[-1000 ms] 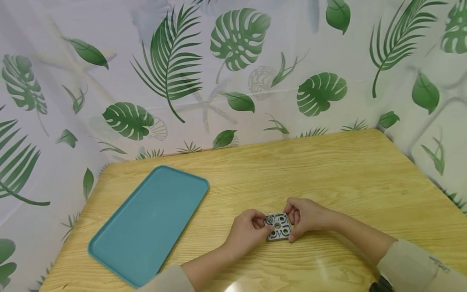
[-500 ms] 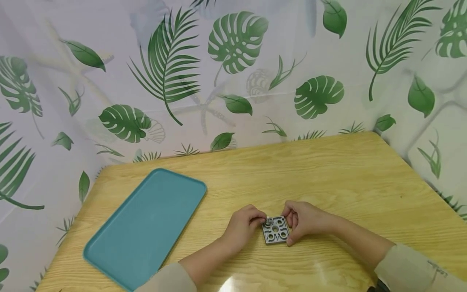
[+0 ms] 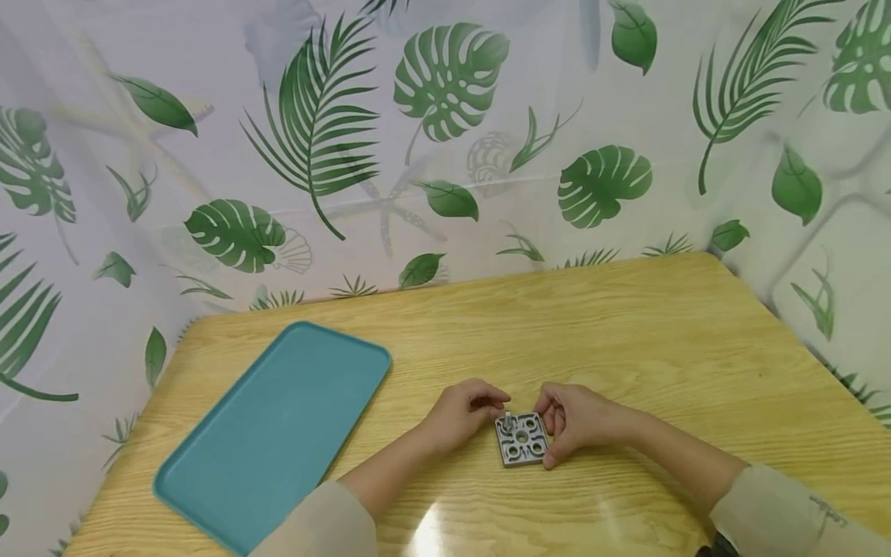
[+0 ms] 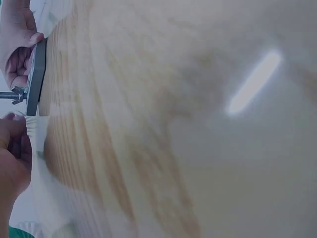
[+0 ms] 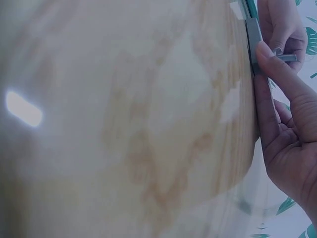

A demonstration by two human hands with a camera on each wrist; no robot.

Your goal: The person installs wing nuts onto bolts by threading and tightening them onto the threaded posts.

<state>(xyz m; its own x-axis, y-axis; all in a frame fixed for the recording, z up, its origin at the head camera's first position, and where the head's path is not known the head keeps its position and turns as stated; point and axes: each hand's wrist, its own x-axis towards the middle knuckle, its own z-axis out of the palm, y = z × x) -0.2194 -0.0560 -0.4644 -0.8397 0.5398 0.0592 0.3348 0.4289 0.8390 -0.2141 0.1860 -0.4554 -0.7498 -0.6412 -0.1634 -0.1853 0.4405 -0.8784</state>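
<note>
A square grey metal plate (image 3: 522, 438) with several round holes lies on the wooden table. Out of its far left corner stands a bolt with a wing nut (image 4: 19, 95), its threaded shank showing in the left wrist view. My right hand (image 3: 583, 418) holds the plate by its right side, thumb at the near corner and fingers at the far one. Just left of the wing nut, my left hand (image 3: 462, 414) has its fingers loosely bent, with a small gap to the nut in the left wrist view. In the right wrist view the thumb (image 5: 265, 49) presses the plate's edge.
A teal rectangular tray (image 3: 278, 433) lies on the left of the table (image 3: 592, 325). A white cloth with green leaf prints (image 3: 445, 201) hangs behind the table and along its sides.
My left thumb has come off the plate, and the left fingers have drawn back a little from the wing nut. The right hand keeps its hold on the plate.
</note>
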